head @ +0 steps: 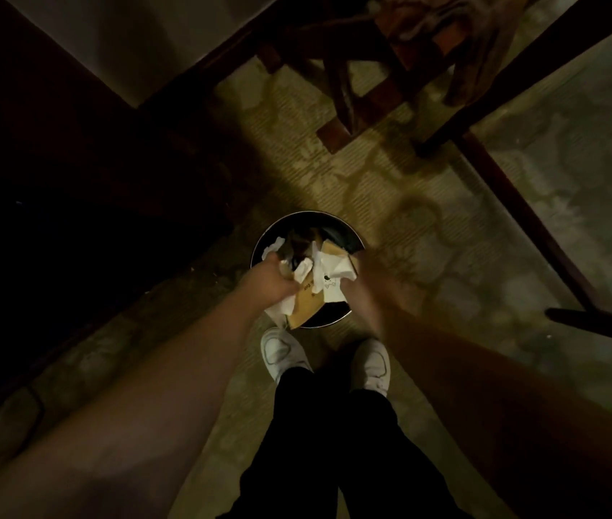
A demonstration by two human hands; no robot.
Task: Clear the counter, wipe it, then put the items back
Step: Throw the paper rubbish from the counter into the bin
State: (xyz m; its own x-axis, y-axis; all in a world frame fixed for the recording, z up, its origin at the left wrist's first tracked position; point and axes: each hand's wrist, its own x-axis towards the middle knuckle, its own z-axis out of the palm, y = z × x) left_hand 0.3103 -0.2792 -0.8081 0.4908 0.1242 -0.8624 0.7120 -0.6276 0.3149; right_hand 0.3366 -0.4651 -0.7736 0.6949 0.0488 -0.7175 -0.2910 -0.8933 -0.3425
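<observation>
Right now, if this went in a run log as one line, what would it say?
stage: binning trash | left hand: grips white paper | right hand: blurred, at brown envelope | bin: round, on carpet

Only one view is given, taken from a camera worn on the person's head. It is pointed almost straight down at the carpeted floor [428,234]. Both forearms are seen reaching away from the lens toward a round bin [349,234], which is placed near the centre. The white shoes [278,350] are shown just below it. The wide angle bends the edges.
</observation>
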